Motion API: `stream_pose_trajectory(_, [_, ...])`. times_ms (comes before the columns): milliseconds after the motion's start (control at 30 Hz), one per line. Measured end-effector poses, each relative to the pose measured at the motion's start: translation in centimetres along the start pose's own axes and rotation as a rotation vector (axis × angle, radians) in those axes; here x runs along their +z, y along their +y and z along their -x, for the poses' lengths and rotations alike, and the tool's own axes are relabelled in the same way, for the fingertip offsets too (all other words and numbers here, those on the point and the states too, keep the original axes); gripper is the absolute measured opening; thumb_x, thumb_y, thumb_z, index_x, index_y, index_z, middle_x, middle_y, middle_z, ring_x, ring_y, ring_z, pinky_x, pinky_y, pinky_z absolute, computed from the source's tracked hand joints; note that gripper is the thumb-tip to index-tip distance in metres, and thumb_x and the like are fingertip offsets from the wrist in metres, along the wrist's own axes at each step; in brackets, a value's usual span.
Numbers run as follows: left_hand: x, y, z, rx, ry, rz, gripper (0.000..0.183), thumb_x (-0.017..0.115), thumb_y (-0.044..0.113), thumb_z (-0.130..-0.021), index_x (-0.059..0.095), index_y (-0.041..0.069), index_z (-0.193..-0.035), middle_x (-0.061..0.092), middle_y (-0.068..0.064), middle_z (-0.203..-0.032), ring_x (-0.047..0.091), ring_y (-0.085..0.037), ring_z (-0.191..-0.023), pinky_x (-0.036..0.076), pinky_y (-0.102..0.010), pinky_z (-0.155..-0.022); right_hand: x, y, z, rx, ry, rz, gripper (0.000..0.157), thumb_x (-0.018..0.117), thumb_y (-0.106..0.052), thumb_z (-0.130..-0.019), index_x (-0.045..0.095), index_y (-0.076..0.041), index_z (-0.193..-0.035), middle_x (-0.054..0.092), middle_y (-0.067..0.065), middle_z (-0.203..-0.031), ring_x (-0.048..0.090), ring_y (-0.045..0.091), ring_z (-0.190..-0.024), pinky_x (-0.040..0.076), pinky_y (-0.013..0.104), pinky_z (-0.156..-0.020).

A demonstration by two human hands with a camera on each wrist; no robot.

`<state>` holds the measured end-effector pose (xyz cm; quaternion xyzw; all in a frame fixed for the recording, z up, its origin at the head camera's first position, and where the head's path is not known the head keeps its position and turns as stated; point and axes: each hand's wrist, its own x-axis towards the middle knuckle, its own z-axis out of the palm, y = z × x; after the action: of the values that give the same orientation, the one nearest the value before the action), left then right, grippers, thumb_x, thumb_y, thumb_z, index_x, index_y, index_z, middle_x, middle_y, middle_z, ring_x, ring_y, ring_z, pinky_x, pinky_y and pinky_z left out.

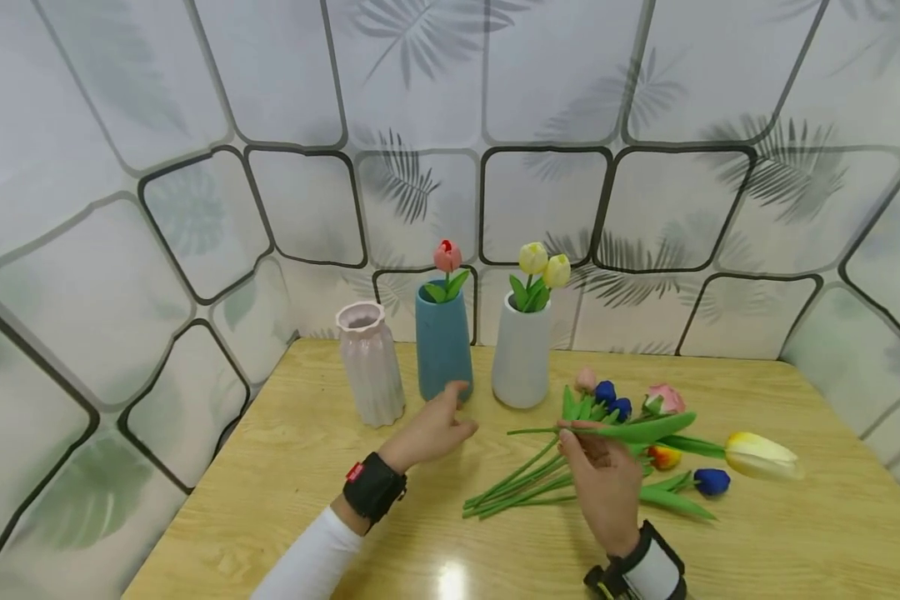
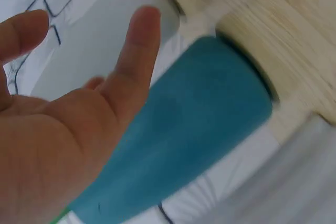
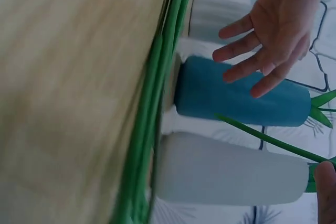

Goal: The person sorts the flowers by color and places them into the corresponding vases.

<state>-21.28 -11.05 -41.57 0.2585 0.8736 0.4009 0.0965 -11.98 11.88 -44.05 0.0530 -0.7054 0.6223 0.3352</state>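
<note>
My right hand point(image 1: 606, 483) pinches the green stem point(image 3: 268, 139) of a white and yellow tulip point(image 1: 761, 456) between thumb and fingers, above a pile of other artificial flowers. The tulip lies sideways, bloom to the right, its bare stem end pointing left. My left hand point(image 1: 435, 429) holds nothing and reaches out in front of the blue vase point(image 1: 444, 354), fingers spread in the right wrist view. One pink tulip point(image 1: 447, 257) stands in that vase. Beside it, a white vase point(image 1: 521, 358) bears two pale yellow tulips point(image 1: 533, 258).
A pale pink fluted vase point(image 1: 371, 371) stands at the left, with no flower showing. On the wooden table point(image 1: 270, 500) lie several loose flowers: blue tulips point(image 1: 712, 482), a pink rose point(image 1: 666, 398) and an orange-yellow bloom point(image 1: 664, 457). Behind the vases rises a patterned backdrop point(image 1: 420, 200).
</note>
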Motion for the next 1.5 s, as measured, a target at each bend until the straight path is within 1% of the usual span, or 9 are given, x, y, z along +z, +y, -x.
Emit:
stream_pose_trajectory(200, [1.0, 1.3, -4.2, -0.023, 0.063, 0.058, 0.072, 0.058, 0.012, -0.098, 0.015, -0.007, -0.152, 0.032, -0.037, -0.147, 0.039, -0.044, -0.136, 0.042, -0.052, -0.103, -0.1, 0.3, -2.7, -0.333, -0.024, 0.053, 0.027, 0.064, 0.023, -0.082, 0.069, 0.011, -0.106, 0.072, 0.023, -0.097, 0.068, -0.002, -0.086, 0.052, 0.012, -0.068])
stream_pose_trajectory(433, [1.8, 2.1, -7.6, -0.083, 0.178, 0.071, 0.084, 0.063, 0.02, -0.098, 0.006, 0.0, -0.156, 0.018, -0.033, -0.157, 0.028, -0.042, -0.144, 0.035, -0.051, -0.111, -0.2, -1.3, -6.7, -0.384, -0.102, 0.129, 0.031, 0.057, 0.021, -0.089, 0.065, 0.011, -0.117, 0.069, 0.025, -0.093, 0.058, -0.009, -0.079, 0.041, 0.013, -0.056])
stream_pose_trajectory(567, [2.1, 2.1, -8.9, -0.092, 0.226, 0.127, 0.093, 0.068, 0.023, -0.094, 0.002, 0.003, -0.157, 0.016, -0.03, -0.158, 0.025, -0.041, -0.145, 0.032, -0.052, -0.113, 0.2, -2.5, -8.7, -0.477, -0.131, 0.126, 0.03, 0.054, 0.019, -0.091, 0.063, 0.01, -0.118, 0.067, 0.018, -0.096, 0.053, -0.005, -0.069, 0.039, 0.017, -0.052])
stream_pose_trajectory(667, [2.4, 2.0, -9.8, -0.083, 0.253, 0.145, 0.101, 0.073, 0.024, -0.09, 0.0, 0.004, -0.157, 0.018, -0.029, -0.157, 0.028, -0.042, -0.144, 0.032, -0.053, -0.113, 0.6, -3.3, -9.6, -0.569, -0.13, 0.131, 0.028, 0.054, 0.017, -0.093, 0.062, 0.008, -0.119, 0.065, 0.015, -0.094, 0.048, -0.001, -0.064, 0.038, 0.017, -0.053])
stream_pose_trajectory(800, [2.7, 1.9, -10.5, -0.067, 0.277, 0.144, 0.105, 0.076, 0.026, -0.087, 0.0, 0.005, -0.157, 0.026, -0.03, -0.151, 0.036, -0.044, -0.137, 0.037, -0.055, -0.108, 1.4, -3.9, -10.4, -0.646, -0.102, 0.188, 0.028, 0.056, 0.015, -0.093, 0.062, 0.008, -0.119, 0.065, 0.021, -0.098, 0.059, 0.014, -0.076, 0.044, 0.015, -0.069])
stream_pose_trajectory(900, [2.8, 1.8, -10.9, -0.05, 0.296, 0.146, 0.104, 0.077, 0.025, -0.086, 0.003, 0.005, -0.156, 0.032, -0.03, -0.146, 0.04, -0.043, -0.133, 0.039, -0.055, -0.106, 2.0, -4.1, -11.4, -0.651, -0.137, 0.272, 0.028, 0.054, 0.015, -0.094, 0.059, 0.01, -0.122, 0.063, 0.026, -0.111, 0.062, 0.032, -0.094, 0.047, 0.025, -0.086])
stream_pose_trajectory(1000, [3.0, 1.6, -11.2, -0.041, 0.304, 0.136, 0.102, 0.077, 0.024, -0.087, 0.005, 0.005, -0.156, 0.035, -0.029, -0.144, 0.042, -0.042, -0.132, 0.04, -0.054, -0.106, 2.5, -4.4, -12.6, -0.622, -0.217, 0.395, 0.027, 0.048, 0.01, -0.099, 0.054, 0.01, -0.126, 0.06, 0.027, -0.117, 0.061, 0.038, -0.102, 0.048, 0.038, -0.09])
stream_pose_trajectory(1200, [3.4, 1.0, -11.6, -0.033, 0.289, 0.115, 0.1, 0.077, 0.026, -0.088, 0.006, 0.005, -0.156, 0.036, -0.027, -0.145, 0.043, -0.041, -0.132, 0.04, -0.052, -0.107, 3.4, -4.7, -14.7, -0.53, -0.288, 0.619, 0.03, 0.043, -0.009, -0.106, 0.059, 0.008, -0.126, 0.067, 0.024, -0.107, 0.065, 0.033, -0.085, 0.053, 0.044, -0.073])
stream_pose_trajectory(1500, [4.1, 0.6, -11.7, 0.036, 0.333, 0.065, 0.097, 0.077, 0.024, -0.088, 0.01, -0.001, -0.154, 0.039, -0.029, -0.142, 0.045, -0.042, -0.129, 0.041, -0.051, -0.105, 4.7, -3.0, -16.3, -0.415, -0.36, 0.67, 0.023, 0.048, -0.006, -0.104, 0.06, 0.006, -0.119, 0.064, 0.023, -0.09, 0.062, 0.036, -0.068, 0.049, 0.047, -0.06])
